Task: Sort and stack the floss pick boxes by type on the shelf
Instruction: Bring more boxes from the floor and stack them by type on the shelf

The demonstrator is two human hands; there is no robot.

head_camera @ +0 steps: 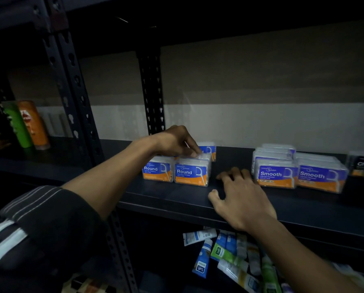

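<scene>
At far left, green bottle (pixel 18 125) beside orange bottle (pixel 34 125); below, jumbled tubes (pixel 229 256)

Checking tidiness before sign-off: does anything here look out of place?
Yes: the tubes under the shelf lie in a jumbled heap, pointing every way. The Round boxes and Smooth boxes stand in neat separate groups.

Dim light falls on a dark metal shelf (pixel 303 210) with slotted black uprights (pixel 151 92). Behind it the wall (pixel 261 81) seems two-toned, brownish above and pale below, though the gloom blurs its colours.
</scene>
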